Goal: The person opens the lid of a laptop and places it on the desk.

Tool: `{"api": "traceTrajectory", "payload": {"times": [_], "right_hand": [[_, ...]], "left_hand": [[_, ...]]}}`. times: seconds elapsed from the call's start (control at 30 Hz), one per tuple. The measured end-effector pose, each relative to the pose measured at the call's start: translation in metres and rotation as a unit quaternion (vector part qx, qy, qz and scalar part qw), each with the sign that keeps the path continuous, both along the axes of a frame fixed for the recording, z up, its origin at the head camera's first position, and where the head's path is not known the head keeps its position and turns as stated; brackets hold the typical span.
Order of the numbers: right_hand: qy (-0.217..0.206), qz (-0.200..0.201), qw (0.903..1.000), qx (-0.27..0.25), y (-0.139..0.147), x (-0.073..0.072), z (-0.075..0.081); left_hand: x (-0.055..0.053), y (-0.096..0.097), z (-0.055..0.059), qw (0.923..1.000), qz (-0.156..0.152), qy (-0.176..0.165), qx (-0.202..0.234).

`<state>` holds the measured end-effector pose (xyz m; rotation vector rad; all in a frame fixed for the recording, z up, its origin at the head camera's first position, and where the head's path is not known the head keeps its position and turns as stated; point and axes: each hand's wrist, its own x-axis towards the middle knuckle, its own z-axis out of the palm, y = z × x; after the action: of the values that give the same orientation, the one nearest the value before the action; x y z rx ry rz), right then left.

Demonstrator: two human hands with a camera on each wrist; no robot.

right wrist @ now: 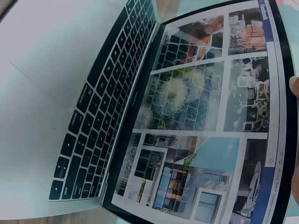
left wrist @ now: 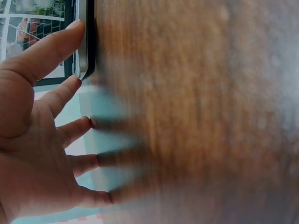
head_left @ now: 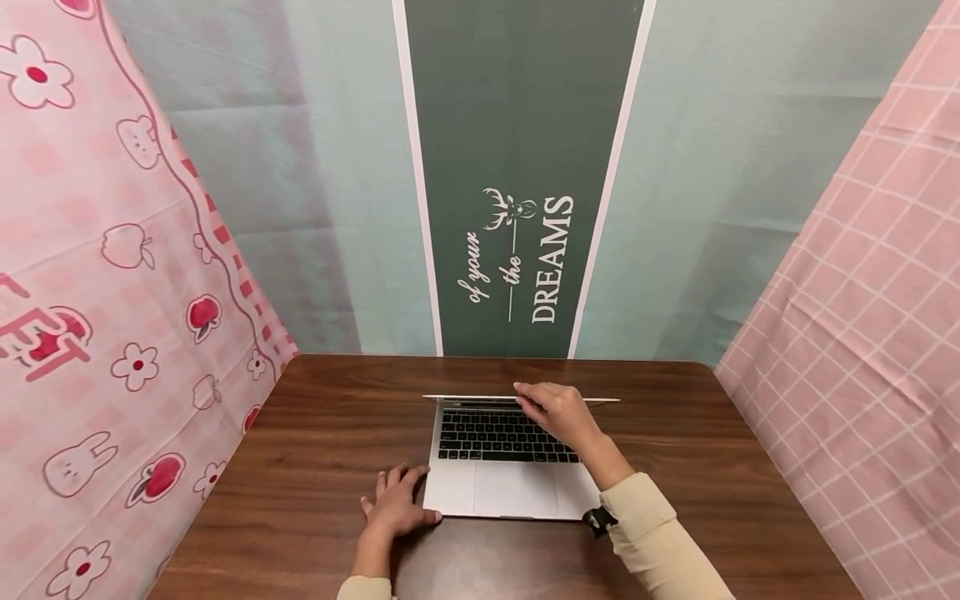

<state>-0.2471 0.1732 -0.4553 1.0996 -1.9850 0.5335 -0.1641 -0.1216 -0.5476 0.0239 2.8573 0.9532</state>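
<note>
A silver laptop (head_left: 516,490) with black keys lies on the brown wooden table, its lid (head_left: 472,397) partly raised and seen almost edge-on from the head. Pictures fill the lit screen (right wrist: 184,100) in the right wrist view. My right hand (head_left: 558,412) pinches the lid's top edge between thumb and fingers; in its own wrist view only a bit of fingers (right wrist: 294,86) shows at the right border. Beside the front left corner, my left hand (head_left: 393,502) has its fingers spread on the table, thumb and index finger touching the laptop's edge.
The wooden table (head_left: 315,433) extends around the laptop. Behind it hangs a green and grey cloth (head_left: 517,125) with lettering. Pink patterned cloths stand at the left (head_left: 97,275) and right (head_left: 862,317). A black watch (head_left: 598,522) is on the right wrist.
</note>
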Motion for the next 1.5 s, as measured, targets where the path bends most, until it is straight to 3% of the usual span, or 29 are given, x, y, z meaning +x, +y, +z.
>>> {"api": "traceTrajectory", "payload": {"times": [0.4,0.7,1.1,1.23,1.5], "right_hand": [[0.022,-0.031,0.9991,-0.017,0.021,-0.006,0.002],[-0.012,-0.072,0.9955,-0.060,0.049,-0.006,0.002],[-0.023,-0.111,0.9880,-0.105,0.077,-0.005,0.000],[-0.047,-0.135,0.9780,-0.152,0.087,-0.006,-0.005],[-0.086,-0.176,0.9442,-0.265,0.094,-0.011,-0.014]], "left_hand": [[0.001,-0.001,0.002,1.0000,-0.003,-0.002,0.002],[0.001,-0.001,0.001,1.0000,-0.001,0.001,0.001],[0.001,0.001,0.000,1.0000,0.001,0.005,0.003],[0.001,0.001,-0.002,0.9999,0.003,0.008,0.005],[-0.001,0.001,-0.004,1.0000,0.001,0.008,0.004]]}}
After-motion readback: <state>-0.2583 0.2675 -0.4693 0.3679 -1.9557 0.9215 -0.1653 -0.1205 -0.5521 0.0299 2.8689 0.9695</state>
